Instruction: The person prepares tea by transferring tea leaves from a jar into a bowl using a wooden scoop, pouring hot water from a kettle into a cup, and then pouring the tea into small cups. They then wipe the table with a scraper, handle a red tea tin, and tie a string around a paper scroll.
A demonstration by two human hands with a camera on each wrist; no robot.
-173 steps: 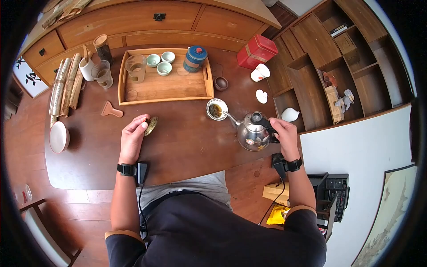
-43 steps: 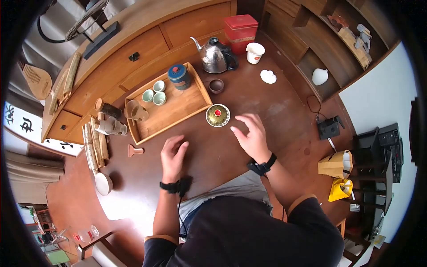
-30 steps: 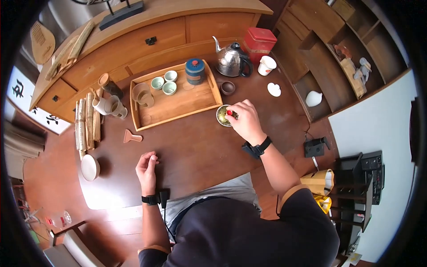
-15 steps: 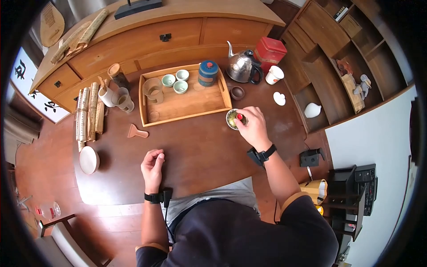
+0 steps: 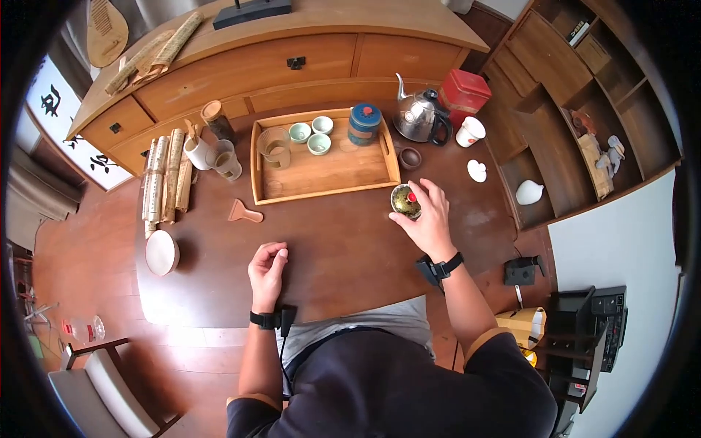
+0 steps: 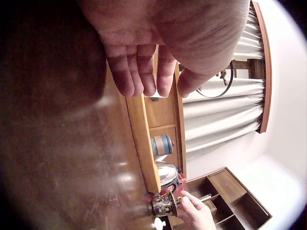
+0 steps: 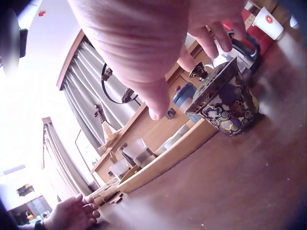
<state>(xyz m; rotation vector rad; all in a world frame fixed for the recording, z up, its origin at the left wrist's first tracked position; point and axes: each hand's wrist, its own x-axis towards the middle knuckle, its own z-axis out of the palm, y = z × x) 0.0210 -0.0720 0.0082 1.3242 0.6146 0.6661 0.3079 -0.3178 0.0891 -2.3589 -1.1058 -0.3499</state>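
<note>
A patterned lidded cup (image 5: 406,209) (image 6: 163,206) (image 7: 232,112) stands on the table just below the tray's right corner, its lid on top and the lid's knob (image 5: 412,197) showing red from above. Around the cup's right side is the right hand (image 5: 429,225) (image 6: 196,214) (image 7: 139,52), thumb and fingers spread apart; the right wrist view shows a gap between thumb and lid. The left hand (image 5: 266,274) (image 6: 177,28) (image 7: 74,213) hangs loosely curled near the table's front edge, with nothing in it.
A wooden tray (image 5: 343,172) holds small green cups, a glass and a blue canister (image 5: 364,125). Behind the cup stand a kettle (image 5: 418,117), a brown cup (image 5: 410,158) and a white pitcher (image 5: 470,132). A white lid (image 5: 477,171) lies right; a bowl (image 5: 162,252) sits left.
The kettle went from the right hand to behind the tray's corner, and the left hand's lid is on the cup. The right hand pinched the knob half a second ago; its fingers have since spread.
</note>
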